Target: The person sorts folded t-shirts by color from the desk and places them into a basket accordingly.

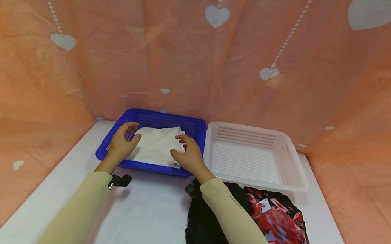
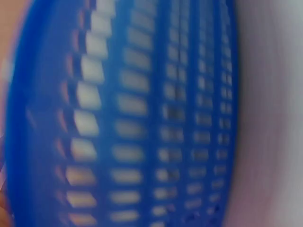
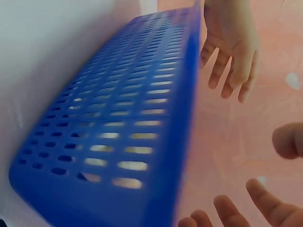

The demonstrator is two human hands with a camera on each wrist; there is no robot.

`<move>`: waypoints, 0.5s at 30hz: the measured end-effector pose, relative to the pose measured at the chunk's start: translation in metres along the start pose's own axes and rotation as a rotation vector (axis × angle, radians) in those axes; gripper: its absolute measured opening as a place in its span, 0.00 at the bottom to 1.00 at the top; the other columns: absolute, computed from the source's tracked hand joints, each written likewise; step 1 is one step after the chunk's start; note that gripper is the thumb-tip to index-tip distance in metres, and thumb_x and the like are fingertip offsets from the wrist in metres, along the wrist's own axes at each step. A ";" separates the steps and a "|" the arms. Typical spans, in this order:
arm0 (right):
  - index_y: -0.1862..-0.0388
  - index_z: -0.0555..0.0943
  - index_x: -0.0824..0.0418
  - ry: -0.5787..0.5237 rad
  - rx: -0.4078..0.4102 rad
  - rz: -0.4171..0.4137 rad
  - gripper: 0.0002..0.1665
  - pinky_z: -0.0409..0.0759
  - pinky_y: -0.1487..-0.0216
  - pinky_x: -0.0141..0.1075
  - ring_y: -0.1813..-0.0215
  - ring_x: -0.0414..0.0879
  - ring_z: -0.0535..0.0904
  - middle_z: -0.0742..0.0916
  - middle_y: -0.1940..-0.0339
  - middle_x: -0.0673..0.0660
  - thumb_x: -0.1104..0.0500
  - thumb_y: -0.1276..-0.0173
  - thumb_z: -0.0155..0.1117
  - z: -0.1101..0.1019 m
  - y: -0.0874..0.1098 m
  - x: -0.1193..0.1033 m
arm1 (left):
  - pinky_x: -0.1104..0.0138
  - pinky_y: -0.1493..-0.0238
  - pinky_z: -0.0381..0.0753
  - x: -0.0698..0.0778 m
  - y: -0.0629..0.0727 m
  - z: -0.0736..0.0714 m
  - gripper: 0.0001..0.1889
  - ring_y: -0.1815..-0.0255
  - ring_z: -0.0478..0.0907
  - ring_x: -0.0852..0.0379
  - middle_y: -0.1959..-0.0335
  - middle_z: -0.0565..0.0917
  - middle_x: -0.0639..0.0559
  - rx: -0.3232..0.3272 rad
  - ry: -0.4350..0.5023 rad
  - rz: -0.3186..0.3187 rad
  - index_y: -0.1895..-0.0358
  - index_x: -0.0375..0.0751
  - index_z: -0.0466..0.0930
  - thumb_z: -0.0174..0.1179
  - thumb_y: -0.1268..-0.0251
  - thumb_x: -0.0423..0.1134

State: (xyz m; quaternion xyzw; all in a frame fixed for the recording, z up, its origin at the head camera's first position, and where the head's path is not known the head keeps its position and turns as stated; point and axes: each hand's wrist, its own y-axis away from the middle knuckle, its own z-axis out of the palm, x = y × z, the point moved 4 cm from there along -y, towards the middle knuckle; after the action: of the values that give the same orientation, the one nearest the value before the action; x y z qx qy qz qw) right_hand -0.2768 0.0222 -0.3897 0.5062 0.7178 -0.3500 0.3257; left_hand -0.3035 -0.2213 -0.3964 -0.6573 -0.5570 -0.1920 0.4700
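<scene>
A folded white cloth [image 1: 156, 145] lies inside the blue plastic basket [image 1: 149, 168]. Over the basket's left part is my left hand [image 1: 123, 141], its fingers loosely bent with a gap between them and the thumb. My right hand [image 1: 190, 153] hovers at the cloth's right side, fingers spread and slightly bent. Neither hand grips anything. In the right wrist view both hands, the left one [image 3: 234, 52] included, stand above the rim of the slotted basket [image 3: 118, 109]. The left wrist view is filled by the basket wall [image 2: 156, 109], blurred.
A white slotted basket [image 1: 302, 176] stands to the right of the blue one. In front of it lie a black cloth [image 1: 205, 228] and a black garment with red flowers [image 1: 280, 222], partly under my right forearm. An orange curtain [image 1: 186, 61] with hearts surrounds the white table [image 1: 141, 212].
</scene>
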 end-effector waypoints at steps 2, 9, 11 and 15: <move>0.38 0.73 0.52 0.015 -0.008 -0.048 0.29 0.74 0.43 0.51 0.42 0.59 0.76 0.79 0.42 0.62 0.53 0.39 0.63 -0.003 0.006 -0.005 | 0.55 0.53 0.72 0.010 0.007 0.002 0.22 0.46 0.76 0.39 0.45 0.78 0.37 -0.021 0.002 0.039 0.40 0.36 0.72 0.60 0.38 0.34; 0.38 0.74 0.54 0.095 0.003 -0.188 0.30 0.76 0.44 0.50 0.44 0.58 0.78 0.80 0.45 0.60 0.53 0.41 0.65 -0.022 0.029 -0.017 | 0.48 0.50 0.73 0.047 0.030 0.013 0.26 0.42 0.73 0.41 0.43 0.76 0.39 -0.141 0.001 0.089 0.38 0.39 0.71 0.64 0.40 0.38; 0.38 0.74 0.53 0.107 0.008 -0.199 0.31 0.77 0.45 0.49 0.45 0.55 0.79 0.81 0.46 0.59 0.53 0.42 0.65 -0.028 0.036 -0.018 | 0.48 0.50 0.73 0.056 0.037 0.016 0.27 0.42 0.73 0.42 0.43 0.77 0.40 -0.172 -0.003 0.096 0.38 0.41 0.70 0.65 0.41 0.39; 0.37 0.75 0.52 0.105 0.010 -0.223 0.31 0.78 0.46 0.49 0.46 0.49 0.78 0.82 0.48 0.55 0.52 0.42 0.65 -0.039 0.049 -0.020 | 0.50 0.51 0.74 0.068 0.048 0.017 0.28 0.42 0.74 0.43 0.42 0.77 0.41 -0.197 0.002 0.111 0.38 0.41 0.71 0.66 0.43 0.39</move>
State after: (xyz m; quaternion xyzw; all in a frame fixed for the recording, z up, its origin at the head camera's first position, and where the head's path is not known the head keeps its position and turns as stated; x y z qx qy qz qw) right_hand -0.2287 0.0571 -0.3608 0.4425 0.7839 -0.3605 0.2443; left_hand -0.2431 -0.1666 -0.3709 -0.7299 -0.4979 -0.2200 0.4135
